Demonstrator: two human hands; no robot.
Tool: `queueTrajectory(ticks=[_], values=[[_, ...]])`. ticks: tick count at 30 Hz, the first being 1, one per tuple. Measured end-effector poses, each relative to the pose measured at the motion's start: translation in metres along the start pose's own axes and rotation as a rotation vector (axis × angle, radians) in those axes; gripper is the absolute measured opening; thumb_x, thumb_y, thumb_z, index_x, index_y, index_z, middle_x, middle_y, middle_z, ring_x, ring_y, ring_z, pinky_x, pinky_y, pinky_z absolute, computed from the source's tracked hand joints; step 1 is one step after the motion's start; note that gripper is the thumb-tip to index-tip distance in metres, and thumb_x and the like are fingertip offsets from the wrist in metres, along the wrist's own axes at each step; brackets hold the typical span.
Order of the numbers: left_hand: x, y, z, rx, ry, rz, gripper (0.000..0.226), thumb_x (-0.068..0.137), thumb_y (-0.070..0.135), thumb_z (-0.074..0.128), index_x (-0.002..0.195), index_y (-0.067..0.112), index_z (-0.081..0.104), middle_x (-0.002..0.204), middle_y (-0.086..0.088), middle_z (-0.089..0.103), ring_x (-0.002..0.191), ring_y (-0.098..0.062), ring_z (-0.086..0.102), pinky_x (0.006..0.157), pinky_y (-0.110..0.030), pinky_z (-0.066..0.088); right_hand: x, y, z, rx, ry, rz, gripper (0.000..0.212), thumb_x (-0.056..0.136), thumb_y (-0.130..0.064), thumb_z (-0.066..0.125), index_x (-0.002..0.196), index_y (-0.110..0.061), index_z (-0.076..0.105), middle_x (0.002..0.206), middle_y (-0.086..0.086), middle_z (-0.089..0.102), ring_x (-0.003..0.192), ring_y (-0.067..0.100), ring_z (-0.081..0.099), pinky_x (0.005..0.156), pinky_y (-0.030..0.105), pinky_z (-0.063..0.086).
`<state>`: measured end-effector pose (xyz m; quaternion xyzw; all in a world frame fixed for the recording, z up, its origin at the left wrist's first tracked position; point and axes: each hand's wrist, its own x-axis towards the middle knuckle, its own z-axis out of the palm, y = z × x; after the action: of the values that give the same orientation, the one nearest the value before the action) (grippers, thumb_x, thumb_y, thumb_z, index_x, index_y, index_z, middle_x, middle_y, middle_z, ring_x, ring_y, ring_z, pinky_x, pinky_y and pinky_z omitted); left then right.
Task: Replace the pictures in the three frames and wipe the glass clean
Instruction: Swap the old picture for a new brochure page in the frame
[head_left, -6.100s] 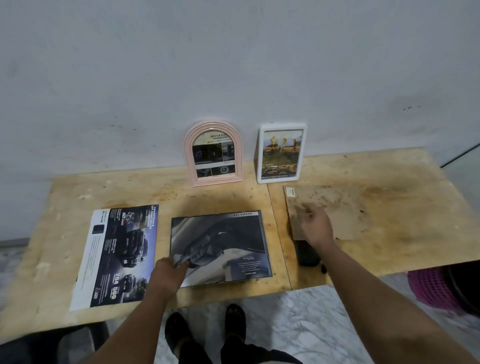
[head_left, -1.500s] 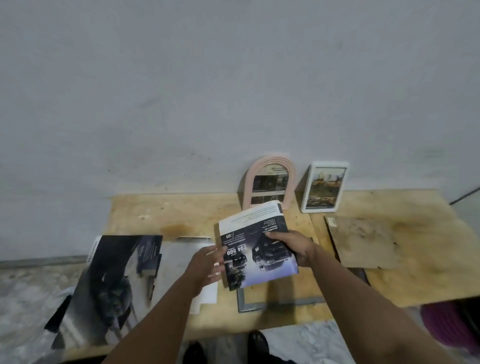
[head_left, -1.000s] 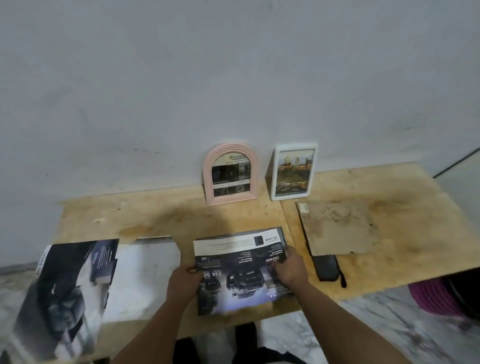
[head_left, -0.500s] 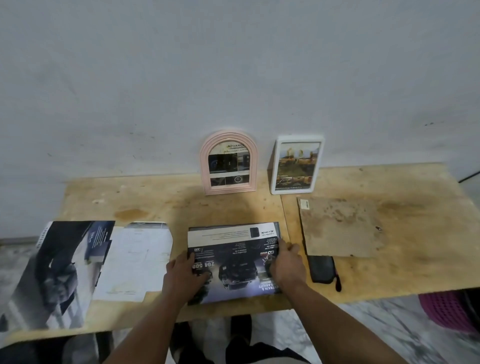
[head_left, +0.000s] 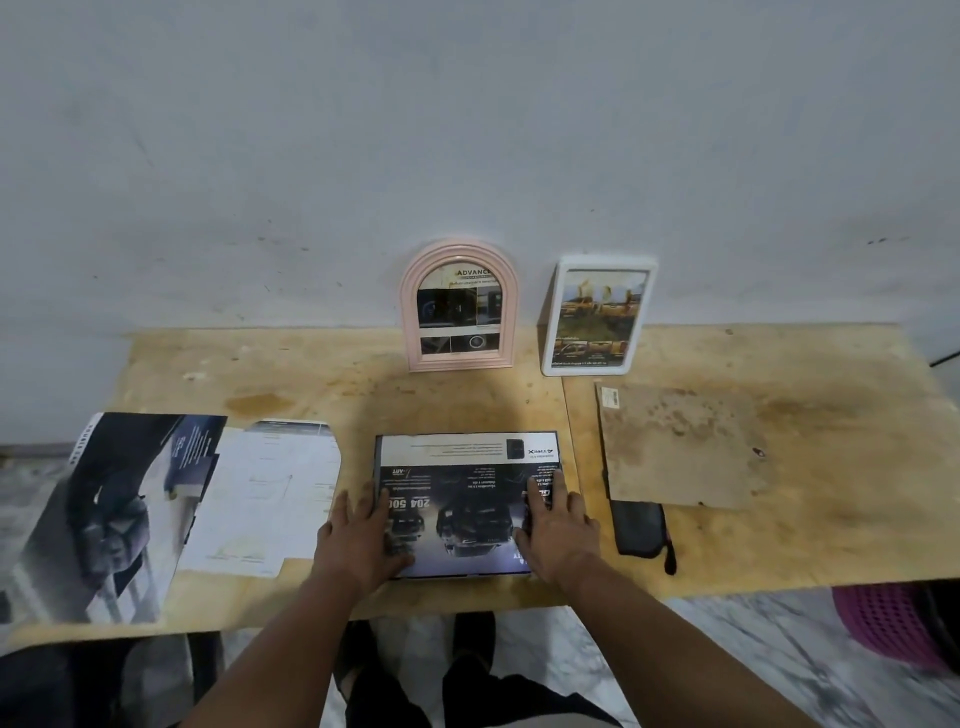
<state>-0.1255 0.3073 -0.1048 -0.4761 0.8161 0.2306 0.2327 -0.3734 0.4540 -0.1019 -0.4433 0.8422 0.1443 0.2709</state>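
Note:
A dark car picture (head_left: 467, 499) lies flat in a rectangular frame near the table's front edge, printed side up and upside down to me. My left hand (head_left: 358, 535) presses on its left edge with straight fingers. My right hand (head_left: 556, 525) presses flat on its right side. Against the wall stand a pink arched frame (head_left: 460, 306) and a white frame (head_left: 597, 317), each with a picture inside. The removed dark picture (head_left: 119, 509) and a white sheet (head_left: 265, 499) lie at the left.
A brown backing board (head_left: 680, 447) lies right of the frame on the plywood table (head_left: 831, 519), partly covering a black cloth (head_left: 639, 530). A pink basket (head_left: 888, 623) stands on the floor under the table's right end.
The car picture was carried from the air down onto the frame and laid flat. Both hands went from gripping its edges to pressing on it.

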Motion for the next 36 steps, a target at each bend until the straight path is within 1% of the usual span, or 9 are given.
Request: queueTrajectory(ticks=[14, 17, 19, 22, 24, 27, 30, 32, 36], values=[[-0.001, 0.0, -0.002, 0.019, -0.034, 0.017, 0.109, 0.087, 0.068, 0.062, 0.164, 0.028, -0.004, 0.172, 0.002, -0.015, 0.158, -0.037, -0.009, 0.124, -0.054, 0.021, 0.006, 0.024, -0.009, -0.067, -0.045, -0.138, 0.1, 0.089, -0.076, 0.045, 0.163, -0.034, -0.008, 0.171, 0.011, -0.012, 0.147, 0.041, 0.019, 0.11, 0.057, 0.036], [-0.001, -0.004, -0.005, 0.054, -0.035, 0.031, 0.112, 0.086, 0.069, 0.062, 0.164, 0.027, -0.006, 0.172, 0.001, -0.017, 0.158, -0.036, -0.007, 0.124, -0.053, 0.022, 0.008, 0.028, -0.018, 0.005, -0.023, -0.141, 0.094, 0.09, -0.075, 0.047, 0.163, -0.034, 0.005, 0.171, 0.008, 0.001, 0.147, 0.039, 0.025, 0.112, 0.055, 0.035], [-0.001, -0.006, -0.003, 0.051, -0.03, 0.035, 0.112, 0.086, 0.069, 0.062, 0.164, 0.027, -0.007, 0.171, -0.001, -0.019, 0.159, -0.035, -0.004, 0.123, -0.053, 0.024, 0.007, 0.035, -0.029, 0.179, 0.087, -0.114, 0.077, 0.094, -0.069, 0.048, 0.159, -0.035, 0.024, 0.165, 0.004, 0.027, 0.143, 0.031, 0.038, 0.113, 0.052, 0.037], [-0.003, -0.005, -0.005, 0.009, -0.009, 0.027, 0.108, 0.087, 0.066, 0.061, 0.164, 0.026, -0.003, 0.172, -0.003, -0.013, 0.157, -0.035, 0.01, 0.119, -0.053, 0.032, 0.011, 0.058, -0.049, 0.4, 0.251, 0.059, 0.055, 0.098, -0.062, 0.047, 0.144, -0.033, 0.046, 0.142, 0.001, 0.053, 0.127, 0.025, 0.053, 0.105, 0.049, 0.046], [-0.005, 0.0, -0.01, -0.046, 0.05, 0.012, 0.099, 0.088, 0.06, 0.063, 0.163, 0.024, 0.011, 0.171, -0.008, 0.011, 0.148, -0.036, 0.031, 0.111, -0.051, 0.042, 0.017, 0.082, -0.061, 0.55, 0.289, 0.243, 0.053, 0.096, -0.062, 0.047, 0.138, -0.029, 0.051, 0.133, 0.006, 0.057, 0.118, 0.029, 0.057, 0.101, 0.052, 0.049], [0.0, 0.003, -0.011, -0.145, 0.16, -0.028, 0.074, 0.09, 0.051, 0.065, 0.152, 0.024, 0.035, 0.148, -0.011, 0.043, 0.126, -0.038, 0.053, 0.095, -0.049, 0.052, 0.026, 0.132, -0.069, 0.763, 0.292, 0.503, 0.058, 0.094, -0.054, 0.054, 0.139, -0.019, 0.05, 0.133, 0.017, 0.055, 0.121, 0.039, 0.055, 0.101, 0.052, 0.048], [0.012, -0.002, -0.004, -0.237, 0.158, -0.073, 0.053, 0.09, 0.046, 0.067, 0.134, 0.026, 0.044, 0.13, -0.013, 0.051, 0.114, -0.041, 0.06, 0.091, -0.047, 0.054, 0.036, 0.186, -0.066, 0.833, 0.17, 0.763, 0.062, 0.089, -0.048, 0.059, 0.138, -0.011, 0.047, 0.136, 0.018, 0.046, 0.126, 0.041, 0.046, 0.098, 0.046, 0.041], [0.022, -0.007, 0.004, -0.279, 0.128, -0.079, 0.049, 0.089, 0.046, 0.069, 0.129, 0.024, 0.049, 0.119, -0.014, 0.055, 0.113, -0.041, 0.059, 0.092, -0.046, 0.054, 0.043, 0.218, -0.057, 0.841, 0.079, 0.927, 0.074, 0.076, -0.05, 0.063, 0.137, -0.011, 0.048, 0.134, 0.013, 0.043, 0.123, 0.039, 0.042, 0.095, 0.046, 0.038], [0.037, -0.014, 0.014, -0.331, 0.092, -0.094, 0.059, 0.084, 0.046, 0.074, 0.133, 0.018, 0.056, 0.115, -0.014, 0.06, 0.118, -0.039, 0.056, 0.096, -0.044, 0.052, 0.081, 0.28, -0.008, 1.067, 0.049, 0.985, 0.097, 0.058, -0.055, 0.081, 0.141, -0.014, 0.051, 0.141, 0.019, 0.049, 0.127, 0.044, 0.05, 0.102, 0.051, 0.046]])
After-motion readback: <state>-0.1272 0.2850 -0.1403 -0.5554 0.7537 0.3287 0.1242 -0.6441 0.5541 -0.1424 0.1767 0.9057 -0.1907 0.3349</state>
